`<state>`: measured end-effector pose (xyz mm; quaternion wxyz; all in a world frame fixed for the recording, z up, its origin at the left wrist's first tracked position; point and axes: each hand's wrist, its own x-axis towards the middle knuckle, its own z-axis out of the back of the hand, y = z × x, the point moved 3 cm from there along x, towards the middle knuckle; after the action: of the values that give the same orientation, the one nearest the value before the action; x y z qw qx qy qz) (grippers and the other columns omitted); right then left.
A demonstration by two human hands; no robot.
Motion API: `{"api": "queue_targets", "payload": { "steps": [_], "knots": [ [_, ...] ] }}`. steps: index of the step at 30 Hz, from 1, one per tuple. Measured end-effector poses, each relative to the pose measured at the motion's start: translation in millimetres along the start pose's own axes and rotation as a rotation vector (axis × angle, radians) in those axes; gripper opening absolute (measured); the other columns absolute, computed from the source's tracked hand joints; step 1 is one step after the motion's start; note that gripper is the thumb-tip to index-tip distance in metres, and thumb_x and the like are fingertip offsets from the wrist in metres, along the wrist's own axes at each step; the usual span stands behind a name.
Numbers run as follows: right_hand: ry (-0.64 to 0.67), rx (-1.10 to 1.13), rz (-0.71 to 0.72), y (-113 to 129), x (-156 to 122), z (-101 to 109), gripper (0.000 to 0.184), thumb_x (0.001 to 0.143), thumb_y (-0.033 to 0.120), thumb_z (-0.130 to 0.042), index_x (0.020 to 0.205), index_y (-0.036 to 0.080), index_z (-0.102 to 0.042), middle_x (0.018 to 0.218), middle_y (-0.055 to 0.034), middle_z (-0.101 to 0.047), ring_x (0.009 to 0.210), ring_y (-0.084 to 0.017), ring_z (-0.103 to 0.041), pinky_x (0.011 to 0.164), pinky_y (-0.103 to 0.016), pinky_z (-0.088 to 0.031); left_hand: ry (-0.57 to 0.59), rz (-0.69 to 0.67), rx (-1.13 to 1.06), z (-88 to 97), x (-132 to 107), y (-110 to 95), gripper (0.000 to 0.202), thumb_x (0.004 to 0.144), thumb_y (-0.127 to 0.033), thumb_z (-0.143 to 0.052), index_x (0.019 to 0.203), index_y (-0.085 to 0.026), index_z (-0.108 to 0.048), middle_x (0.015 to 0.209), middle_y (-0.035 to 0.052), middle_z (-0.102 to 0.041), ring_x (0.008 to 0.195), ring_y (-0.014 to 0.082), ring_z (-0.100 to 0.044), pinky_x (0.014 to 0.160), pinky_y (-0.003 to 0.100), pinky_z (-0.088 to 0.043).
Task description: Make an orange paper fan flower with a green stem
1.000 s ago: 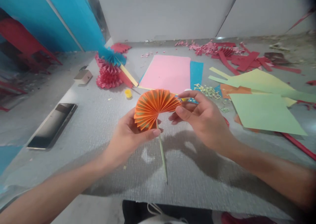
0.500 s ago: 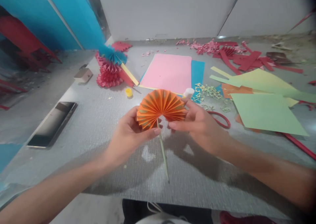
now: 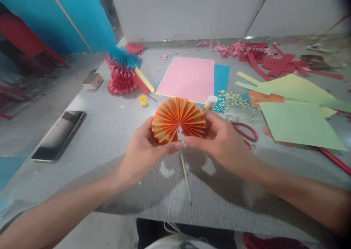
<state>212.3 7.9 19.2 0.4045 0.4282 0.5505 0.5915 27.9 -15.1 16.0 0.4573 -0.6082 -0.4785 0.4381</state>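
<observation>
Both hands, left hand (image 3: pixel 144 150) and right hand (image 3: pixel 219 139), are gripping the orange paper fan (image 3: pixel 178 119). Its stick (image 3: pixel 185 176) is pointing down toward the person. No writing is showing.

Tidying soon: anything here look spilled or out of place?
Pink and red scraps litter the far edge, green snippets lie by the glue stick, a yellow cap lies apart. Left hand and right hand hold the orange fan.

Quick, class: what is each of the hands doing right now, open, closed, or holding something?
Left hand: closed on the left side of the orange paper fan.
Right hand: closed on the fan's right side.
</observation>
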Motion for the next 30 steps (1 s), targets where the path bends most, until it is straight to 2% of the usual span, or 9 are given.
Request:
{"api": "queue_targets", "payload": {
  "steps": [6, 11, 18, 26, 30],
  "knots": [
    [0.005, -0.023, 0.036, 0.9, -1.1, 0.0, 0.045, 0.080, 0.037, -0.083, 0.119, 0.022, -0.064, 0.111, -0.0074, -0.076, 0.102, -0.024, -0.074, 0.089, -0.041, -0.062, -0.008, -0.012, -0.025, 0.2, -0.6, -1.1, 0.054, 0.072, -0.026, -0.090, 0.119, -0.020, -0.065, 0.101, 0.0047, -0.072, 0.090, 0.0193, -0.070, 0.077, 0.029, -0.059],
    [-0.001, -0.068, 0.039, 3.3, -4.2, -1.3, 0.049, 0.081, 0.034, -0.083, 0.124, 0.023, -0.062, 0.112, -0.0074, -0.075, 0.106, -0.026, -0.073, 0.092, -0.042, -0.062, -0.028, -0.001, -0.020, -3.3, -1.8, -2.5, 0.054, 0.069, -0.026, -0.091, 0.116, -0.020, -0.064, 0.100, 0.0040, -0.072, 0.088, 0.0191, -0.071, 0.077, 0.030, -0.060],
    [0.020, -0.033, 0.022, 11.9, -5.5, -2.4, 0.048, 0.080, 0.030, -0.083, 0.123, 0.022, -0.062, 0.110, -0.0074, -0.077, 0.101, -0.025, -0.075, 0.085, -0.040, -0.065, -0.022, 0.049, -0.046, -5.6, -2.2, -0.7, 0.056, 0.068, -0.027, -0.092, 0.116, -0.019, -0.064, 0.101, 0.0043, -0.073, 0.086, 0.0187, -0.072, 0.075, 0.029, -0.060],
    [-0.012, -0.066, -0.077, 15.7, -7.6, -2.7, 0.050, 0.078, 0.030, -0.083, 0.123, 0.022, -0.062, 0.118, -0.0087, -0.075, 0.106, -0.027, -0.075, 0.089, -0.042, -0.064, 0.001, 0.104, -0.089, -4.7, -0.3, 3.6, 0.046, 0.070, -0.026, -0.090, 0.110, -0.017, -0.069, 0.092, 0.0038, -0.073, 0.076, 0.0148, -0.067, 0.067, 0.026, -0.055],
    [-0.026, -0.087, -0.092, 16.2, -8.7, -2.5, 0.049, 0.077, 0.030, -0.084, 0.120, 0.022, -0.062, 0.116, -0.0086, -0.076, 0.105, -0.028, -0.075, 0.089, -0.042, -0.064, 0.003, 0.122, -0.106, -6.2, 0.1, 3.4, 0.042, 0.070, -0.024, -0.089, 0.107, -0.016, -0.070, 0.089, 0.0035, -0.072, 0.075, 0.0142, -0.066, 0.067, 0.026, -0.054]
  ]
}}
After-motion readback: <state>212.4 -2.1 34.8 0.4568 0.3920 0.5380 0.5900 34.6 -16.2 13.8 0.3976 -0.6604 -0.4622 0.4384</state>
